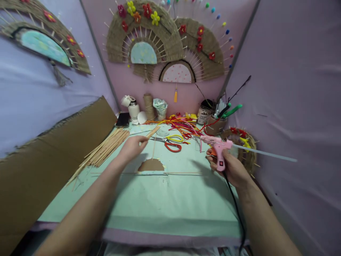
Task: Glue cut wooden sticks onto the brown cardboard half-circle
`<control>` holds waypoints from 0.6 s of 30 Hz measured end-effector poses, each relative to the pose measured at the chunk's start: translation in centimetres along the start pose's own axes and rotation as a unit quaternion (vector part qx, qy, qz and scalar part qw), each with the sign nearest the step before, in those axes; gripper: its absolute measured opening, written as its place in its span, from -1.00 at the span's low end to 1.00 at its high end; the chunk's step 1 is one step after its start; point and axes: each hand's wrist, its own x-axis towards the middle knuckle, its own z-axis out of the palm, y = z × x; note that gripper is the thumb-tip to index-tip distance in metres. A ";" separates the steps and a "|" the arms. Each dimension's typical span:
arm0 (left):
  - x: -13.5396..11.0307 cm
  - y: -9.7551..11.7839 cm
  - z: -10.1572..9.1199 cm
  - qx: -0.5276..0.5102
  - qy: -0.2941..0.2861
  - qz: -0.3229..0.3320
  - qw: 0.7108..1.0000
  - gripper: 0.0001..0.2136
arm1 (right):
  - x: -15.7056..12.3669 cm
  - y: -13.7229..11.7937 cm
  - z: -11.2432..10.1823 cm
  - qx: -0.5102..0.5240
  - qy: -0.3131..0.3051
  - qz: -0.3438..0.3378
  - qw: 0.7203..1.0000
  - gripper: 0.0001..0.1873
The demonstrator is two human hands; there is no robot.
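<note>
My right hand (229, 165) grips a pink hot glue gun (220, 146) by its handle. A long pale glue stick (266, 153) juts from the gun's back, and a black cord hangs below. My left hand (134, 147) is closed in a pinch on a few thin wooden sticks (153, 132), raised over the table. Between the hands lies a brown cardboard half-circle (151, 165) with a ragged pale rim. One stick (154, 146) points away from its curved edge, and another stick (186, 173) extends rightward from its straight edge.
A pile of wooden sticks (106, 147) lies at the left beside a cardboard panel (53, 145). Scissors (170, 142), colourful pipe cleaners (183, 126), a twine spool (149, 106) and a tool pot (215, 125) stand or lie farther back. Decorated fans (144, 32) hang on the walls.
</note>
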 end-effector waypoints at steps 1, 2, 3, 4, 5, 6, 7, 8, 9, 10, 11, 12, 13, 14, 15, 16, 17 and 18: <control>1.6 -0.9 -0.5 0.019 0.003 -0.024 1.000 -0.69 | 0.4 0.0 -0.1 -0.006 0.000 0.012 1.000 -0.49; 3.3 -1.9 -0.8 0.034 -0.002 -0.048 0.998 -0.71 | 0.6 0.1 -0.2 -0.008 0.002 0.022 1.000 -0.48; 4.9 -2.8 -0.9 0.046 -0.013 -0.065 0.997 -0.73 | 0.7 0.1 -0.2 -0.005 0.006 0.030 1.000 -0.48; 6.4 -3.7 -0.8 0.055 -0.022 -0.071 0.996 -0.75 | 0.7 0.2 -0.2 0.001 0.012 0.036 0.999 -0.48; 7.8 -4.5 -0.6 0.063 -0.034 -0.075 0.995 -0.76 | 0.7 0.4 -0.2 0.007 0.020 0.039 0.999 -0.48; 9.1 -5.1 -0.2 0.073 -0.045 -0.073 0.994 -0.76 | 0.5 0.5 -0.2 0.009 0.027 0.042 0.999 -0.48; 10.2 -5.6 0.4 0.090 -0.063 -0.072 0.991 -0.76 | 0.4 0.6 -0.1 0.007 0.032 0.046 0.998 -0.48; 11.1 -6.0 1.0 0.108 -0.085 -0.071 0.988 -0.75 | 0.3 0.7 0.0 0.004 0.035 0.047 0.998 -0.48; 11.9 -6.2 1.7 0.118 -0.096 -0.071 0.986 -0.76 | 0.2 0.8 0.1 -0.001 0.038 0.048 0.998 -0.49; 12.6 -6.4 2.3 0.126 -0.106 -0.072 0.984 -0.77 | 0.1 0.9 0.2 -0.006 0.040 0.051 0.998 -0.49; 13.2 -6.5 2.9 0.133 -0.115 -0.074 0.982 -0.79 | 0.1 1.0 0.2 -0.009 0.042 0.055 0.998 -0.48; 13.7 -6.5 3.4 0.140 -0.122 -0.076 0.980 -0.80 | 0.0 1.0 0.2 -0.013 0.043 0.059 0.997 -0.47; 14.1 -6.5 3.8 0.147 -0.129 -0.079 0.978 -0.81 | 0.0 1.1 0.2 -0.016 0.044 0.062 0.997 -0.47; 14.4 -6.5 4.2 0.155 -0.137 -0.081 0.975 -0.81 | 0.0 1.1 0.1 -0.019 0.044 0.063 0.997 -0.47; 14.7 -6.4 4.5 0.162 -0.144 -0.083 0.973 -0.82 | 0.1 1.1 0.0 -0.024 0.044 0.063 0.997 -0.47; 14.9 -6.4 4.7 0.169 -0.149 -0.084 0.971 -0.82 | 0.1 1.1 -0.1 -0.030 0.043 0.063 0.997 -0.48; 15.2 -6.3 4.9 0.175 -0.154 -0.086 0.969 -0.81 | 0.1 1.1 -0.1 -0.036 0.044 0.063 0.996 -0.49; 15.3 -6.3 5.1 0.180 -0.157 -0.087 0.967 -0.79 | 0.1 1.1 -0.2 -0.041 0.046 0.065 0.996 -0.50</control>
